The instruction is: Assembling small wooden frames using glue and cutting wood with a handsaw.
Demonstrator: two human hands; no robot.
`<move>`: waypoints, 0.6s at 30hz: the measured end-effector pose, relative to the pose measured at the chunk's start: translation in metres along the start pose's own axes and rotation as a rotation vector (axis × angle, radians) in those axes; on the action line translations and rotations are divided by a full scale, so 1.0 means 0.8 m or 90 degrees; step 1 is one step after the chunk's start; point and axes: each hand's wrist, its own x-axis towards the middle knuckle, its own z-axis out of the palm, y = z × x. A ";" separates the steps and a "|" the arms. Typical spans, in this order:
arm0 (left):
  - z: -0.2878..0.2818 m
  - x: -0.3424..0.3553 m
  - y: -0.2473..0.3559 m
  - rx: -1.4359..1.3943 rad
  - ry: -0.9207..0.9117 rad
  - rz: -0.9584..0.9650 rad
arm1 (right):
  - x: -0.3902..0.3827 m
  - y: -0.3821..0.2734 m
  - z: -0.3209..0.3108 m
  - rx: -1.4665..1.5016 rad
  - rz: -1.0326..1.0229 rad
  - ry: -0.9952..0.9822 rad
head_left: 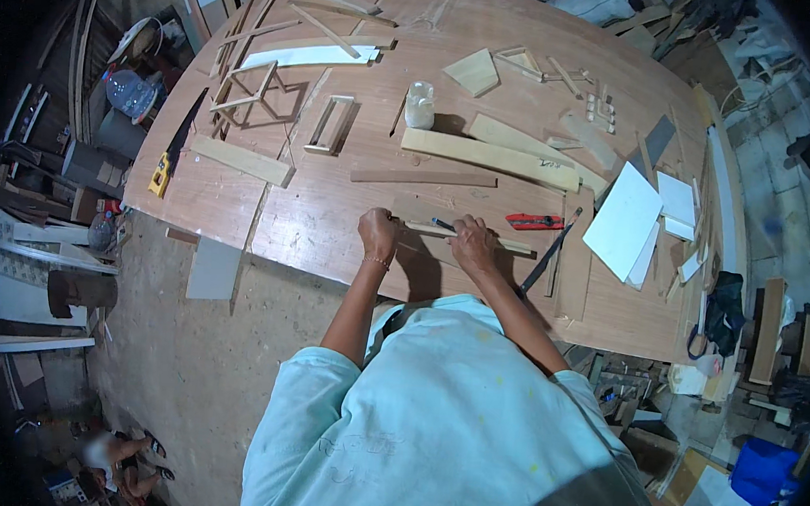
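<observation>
A narrow wooden strip (430, 229) lies crosswise near the table's front edge, above a thin flat brown board (412, 207). My left hand (378, 233) is closed on the strip's left end. Over the strip's right half, my right hand (472, 246) rests with its fingers closed round a slim dark pen (443, 224), one end of which sticks out to the left. The strip's right end shows beyond that hand. To the right of it lie a red utility knife (535, 222) and a long, narrow black tool (551, 251), set at a slant.
Beyond my hands stand a jar of whitish stuff (420, 105) and a small wooden frame (330, 124). A yellow-handled handsaw (161, 173) lies at the left edge. White sheets (623, 220) and several offcuts cover the right side. A person (123, 463) sits at lower left.
</observation>
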 end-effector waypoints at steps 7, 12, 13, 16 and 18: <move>0.004 0.003 -0.005 -0.050 0.039 -0.011 | 0.001 0.013 -0.001 0.018 0.002 0.019; 0.001 0.005 -0.007 -0.024 -0.006 -0.036 | 0.002 0.008 0.000 0.008 -0.001 0.007; 0.001 0.007 -0.006 -0.017 0.002 -0.025 | 0.001 0.010 0.004 0.009 0.002 0.006; -0.002 0.013 -0.007 -0.019 0.000 -0.014 | 0.001 0.014 0.014 0.012 -0.022 0.042; -0.005 0.022 -0.009 0.016 -0.049 -0.046 | 0.001 0.012 0.013 0.009 -0.018 0.036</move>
